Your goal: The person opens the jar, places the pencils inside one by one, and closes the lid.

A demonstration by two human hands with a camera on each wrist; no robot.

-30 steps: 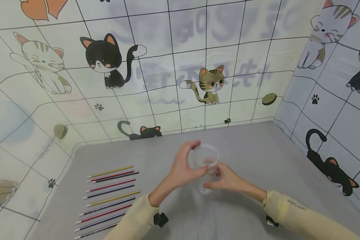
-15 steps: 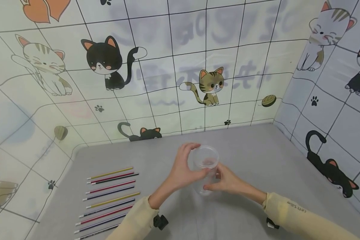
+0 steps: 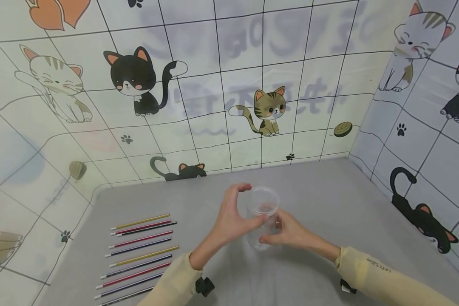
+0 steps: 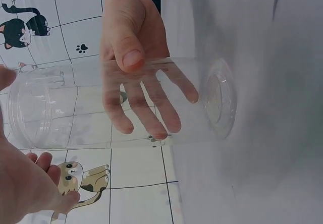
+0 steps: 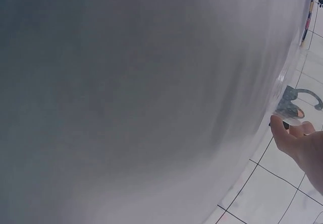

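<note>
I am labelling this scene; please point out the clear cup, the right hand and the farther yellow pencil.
Clear cup (image 4: 91, 105), left wrist view: side wall.
Right hand (image 3: 290, 229), head view: its middle.
Farther yellow pencil (image 3: 140, 221), head view: shaft.

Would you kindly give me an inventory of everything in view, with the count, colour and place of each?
Cup: 1, clear, upright between the hands at mid-table.
Yellow pencils: 2, yellow, in the row on the left.
Red pencils: 3, red, in the same row.
Dark pencils: 5 visible, blue or black, in the same row.
Table: 1, grey, under the pencils.
Backdrop: count unclear, white with black grid lines and cats, around the table.
Wrist cameras: 2, black, one at each cuff.
Sleeves: 2, pale yellow, on the forearms.
Left hand: 1, bare, by the cup's rim.
Right hand: 1, bare, gripping the cup lower down.
</note>
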